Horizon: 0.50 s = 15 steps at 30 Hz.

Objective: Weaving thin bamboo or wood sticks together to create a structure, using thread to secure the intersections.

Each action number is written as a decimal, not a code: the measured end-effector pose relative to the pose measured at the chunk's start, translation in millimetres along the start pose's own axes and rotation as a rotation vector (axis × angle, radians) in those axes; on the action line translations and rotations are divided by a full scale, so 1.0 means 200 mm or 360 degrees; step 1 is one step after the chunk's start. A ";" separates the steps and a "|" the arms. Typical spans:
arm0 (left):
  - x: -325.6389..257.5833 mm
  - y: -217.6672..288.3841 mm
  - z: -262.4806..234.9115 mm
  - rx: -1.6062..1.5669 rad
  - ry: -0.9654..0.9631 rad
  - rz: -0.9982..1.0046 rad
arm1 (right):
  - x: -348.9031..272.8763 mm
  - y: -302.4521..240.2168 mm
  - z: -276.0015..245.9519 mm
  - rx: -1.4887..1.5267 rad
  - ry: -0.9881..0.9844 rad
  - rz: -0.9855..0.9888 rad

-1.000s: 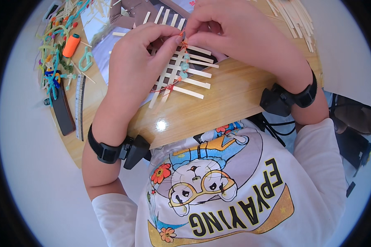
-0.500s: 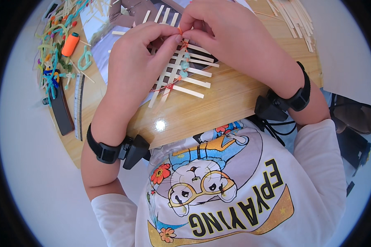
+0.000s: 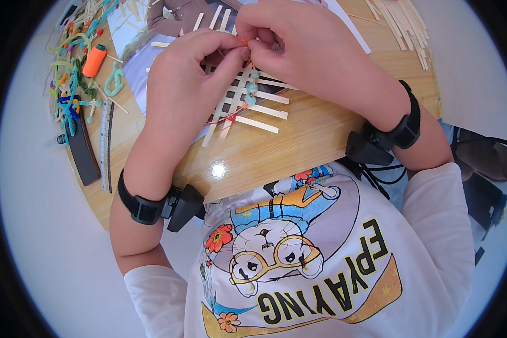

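Note:
My left hand (image 3: 192, 73) and my right hand (image 3: 293, 48) meet at the far side of the table, fingertips nearly touching. Each pinches an orange thread (image 3: 244, 42) between thumb and index finger; a short bit of it shows in the gap. Beneath them lies a woven lattice of flat pale wooden strips (image 3: 262, 124), partly covered by the hands. Several light blue beads (image 3: 251, 88) run in a line down its right part, with thread alongside. A red-orange knot (image 3: 231, 117) sits near the lattice's close corner.
To the left are an orange thread spool (image 3: 94, 61), tangled pipe cleaners (image 3: 67, 84), a clear ruler (image 3: 106, 146) and a long dark object (image 3: 83, 151). Loose wooden strips (image 3: 403, 28) lie at the far right. A printed picture sheet (image 3: 136, 70) is under the lattice.
My right hand has shifted slightly left and turned a little, its fingers curling closer to the left fingertips. The left hand stays nearly in place, and the lattice has not visibly moved.

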<state>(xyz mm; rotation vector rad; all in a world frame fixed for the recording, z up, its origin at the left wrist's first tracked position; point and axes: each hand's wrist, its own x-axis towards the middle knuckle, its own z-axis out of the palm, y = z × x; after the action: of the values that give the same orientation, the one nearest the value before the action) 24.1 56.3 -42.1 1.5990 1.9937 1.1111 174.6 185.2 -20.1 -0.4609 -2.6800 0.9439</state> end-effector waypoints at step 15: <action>0.00 0.01 0.00 0.0000 0.0074 0.0067 | 0.06 -0.01 -0.23 0.1244 -0.0259 0.0449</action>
<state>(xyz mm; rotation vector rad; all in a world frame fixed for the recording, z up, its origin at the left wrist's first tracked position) 25.3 57.3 -40.3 1.6369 1.9977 1.1739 178.7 213.5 17.0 -0.5912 -2.1367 2.0455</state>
